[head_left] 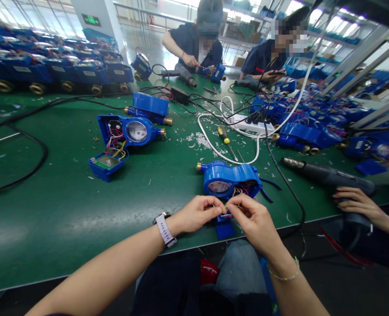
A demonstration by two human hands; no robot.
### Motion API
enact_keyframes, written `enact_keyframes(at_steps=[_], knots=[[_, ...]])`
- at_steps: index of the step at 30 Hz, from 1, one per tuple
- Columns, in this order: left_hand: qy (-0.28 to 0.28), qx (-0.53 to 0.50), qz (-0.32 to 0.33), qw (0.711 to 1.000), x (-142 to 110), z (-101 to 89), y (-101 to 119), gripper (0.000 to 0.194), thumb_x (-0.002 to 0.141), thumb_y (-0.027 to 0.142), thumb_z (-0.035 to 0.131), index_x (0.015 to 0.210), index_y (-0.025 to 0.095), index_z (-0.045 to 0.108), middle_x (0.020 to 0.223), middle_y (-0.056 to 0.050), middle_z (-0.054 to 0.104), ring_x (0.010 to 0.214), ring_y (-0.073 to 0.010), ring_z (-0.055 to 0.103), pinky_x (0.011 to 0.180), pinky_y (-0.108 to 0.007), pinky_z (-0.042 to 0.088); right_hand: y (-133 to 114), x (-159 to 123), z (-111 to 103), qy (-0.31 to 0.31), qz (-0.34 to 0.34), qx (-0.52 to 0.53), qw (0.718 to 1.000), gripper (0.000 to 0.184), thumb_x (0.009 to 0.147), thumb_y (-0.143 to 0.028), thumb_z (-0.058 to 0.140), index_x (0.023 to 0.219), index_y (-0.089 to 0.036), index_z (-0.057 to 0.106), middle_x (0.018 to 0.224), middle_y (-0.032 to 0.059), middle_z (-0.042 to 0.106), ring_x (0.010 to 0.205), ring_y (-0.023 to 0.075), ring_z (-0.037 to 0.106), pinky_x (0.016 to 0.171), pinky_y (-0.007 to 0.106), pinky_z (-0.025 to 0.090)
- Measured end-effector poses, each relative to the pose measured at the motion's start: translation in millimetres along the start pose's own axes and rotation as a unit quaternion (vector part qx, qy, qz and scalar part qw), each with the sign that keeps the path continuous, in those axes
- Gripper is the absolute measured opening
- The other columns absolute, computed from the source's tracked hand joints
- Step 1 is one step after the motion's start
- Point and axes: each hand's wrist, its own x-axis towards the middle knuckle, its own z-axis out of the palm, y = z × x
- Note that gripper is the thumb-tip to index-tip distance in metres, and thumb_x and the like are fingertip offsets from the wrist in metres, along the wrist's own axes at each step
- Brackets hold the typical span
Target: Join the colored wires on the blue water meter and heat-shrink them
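A blue water meter (229,179) with brass end fittings lies on the green table near the front edge, its thin coloured wires (238,192) trailing toward me. My left hand (199,213), with a watch on the wrist, pinches the wire ends. My right hand (250,218) pinches the same wires from the other side, fingertips almost touching the left. A small blue cover piece (225,228) lies at the table edge under my hands.
An opened blue meter (128,131) with its detached lid (106,165) lies at left centre. A yellow-handled screwdriver (226,141), a white power strip (247,124) and a heat gun (329,176) lie to the right. Another person's hand (357,202) rests at right. Two people work at the far side.
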Motion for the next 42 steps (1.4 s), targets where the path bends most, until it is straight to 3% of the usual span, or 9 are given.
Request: enact_keyframes(at_steps=[12, 19, 23, 26, 28, 30, 34, 38, 42], knots=[[0.04, -0.004, -0.012, 0.999, 0.9, 1.2, 0.3, 0.041, 0.068, 0.051, 0.074, 0.076, 0.012, 0.064, 0.069, -0.002, 0.058, 0.066, -0.013, 0.049, 0.06, -0.024, 0.036, -1.7, -2.8, 2.1, 0.009, 0.002, 0.009, 1.0, 0.019, 0.087, -0.029, 0.055, 0.073, -0.018, 0.062, 0.071, 0.0016, 0.059, 0.06, 0.0146, 0.051, 0.054, 0.025, 0.038], [0.036, -0.018, -0.006, 0.999, 2.2, 1.3, -1.1, 0.04, 0.07, 0.05, 0.072, 0.075, 0.012, 0.061, 0.07, 0.0, 0.055, 0.066, -0.0117, 0.047, 0.061, -0.024, 0.035, -4.1, -1.4, 6.3, 0.037, 0.015, 0.046, 0.998, 0.021, 0.084, -0.031, 0.058, 0.069, -0.017, 0.061, 0.068, 0.0014, 0.058, 0.059, 0.0145, 0.051, 0.053, 0.024, 0.038], [0.041, -0.03, -0.006, 0.999, 2.3, 0.4, 0.4, 0.041, 0.07, 0.05, 0.071, 0.076, 0.013, 0.057, 0.069, 0.001, 0.053, 0.061, -0.0094, 0.043, 0.057, -0.023, 0.031, 4.1, -1.9, 7.5, 0.098, 0.048, 0.127, 0.986, 0.017, 0.084, -0.032, 0.062, 0.075, -0.018, 0.063, 0.06, -0.0016, 0.054, 0.051, 0.0118, 0.045, 0.048, 0.023, 0.036], [0.042, -0.031, -0.018, 0.998, 1.8, -1.1, 2.4, 0.04, 0.072, 0.05, 0.069, 0.077, 0.012, 0.056, 0.065, 0.004, 0.051, 0.053, -0.0065, 0.037, 0.051, -0.021, 0.027, 3.7, -5.8, 2.7, 0.162, 0.024, 0.155, 0.974, 0.013, 0.089, -0.029, 0.058, 0.084, -0.019, 0.063, 0.069, -0.0007, 0.058, 0.045, 0.0091, 0.041, 0.045, 0.023, 0.035], [0.04, -0.028, -0.021, 0.999, 1.8, -1.7, 2.8, 0.039, 0.074, 0.049, 0.067, 0.079, 0.012, 0.056, 0.062, 0.004, 0.05, 0.05, -0.0057, 0.034, 0.049, -0.021, 0.024, -0.4, -10.1, -1.1, 0.144, -0.029, 0.107, 0.983, 0.011, 0.091, -0.026, 0.056, 0.086, -0.019, 0.063, 0.084, 0.0032, 0.063, 0.053, 0.0109, 0.05, 0.049, 0.024, 0.041], [0.038, -0.032, -0.018, 0.999, 2.3, -1.6, 2.2, 0.038, 0.075, 0.049, 0.065, 0.08, 0.012, 0.056, 0.063, 0.004, 0.049, 0.049, -0.0051, 0.033, 0.047, -0.021, 0.022, -4.7, -14.1, -3.0, 0.088, -0.086, 0.027, 0.992, 0.01, 0.092, -0.02, 0.055, 0.088, -0.02, 0.064, 0.092, 0.0053, 0.065, 0.071, 0.0156, 0.06, 0.056, 0.025, 0.046], [0.056, -0.059, -0.011, 0.997, 3.4, 0.3, -0.5, 0.037, 0.074, 0.044, 0.068, 0.088, 0.012, 0.054, 0.072, 0.001, 0.056, 0.05, -0.0044, 0.037, 0.048, -0.02, 0.025, -5.3, -16.4, -0.7, 0.03, -0.157, -0.099, 0.982, 0.015, 0.092, -0.013, 0.052, 0.099, -0.019, 0.064, 0.102, 0.0067, 0.066, 0.097, 0.0205, 0.062, 0.078, 0.031, 0.051], [0.097, -0.05, 0.011, 0.994, 2.1, 1.6, -1.9, 0.032, 0.073, 0.032, 0.069, 0.09, 0.016, 0.048, 0.073, 0.003, 0.056, 0.056, -0.0062, 0.044, 0.053, -0.019, 0.031, 1.9, -14.3, 0.5, 0.02, -0.162, -0.144, 0.976, 0.016, 0.092, -0.013, 0.052, 0.103, -0.019, 0.063, 0.102, 0.0052, 0.066, 0.094, 0.0191, 0.063, 0.083, 0.031, 0.049], [0.071, 0.049, 0.034, 0.996, -2.5, 1.0, 0.1, 0.014, 0.079, 0.026, 0.058, 0.082, 0.013, 0.056, 0.07, 0.001, 0.054, 0.057, -0.0078, 0.041, 0.053, -0.021, 0.03, 5.8, -14.3, -2.4, 0.008, -0.141, -0.115, 0.983, 0.011, 0.092, -0.014, 0.055, 0.092, -0.02, 0.064, 0.093, 0.0022, 0.065, 0.087, 0.0169, 0.062, 0.078, 0.029, 0.047]])
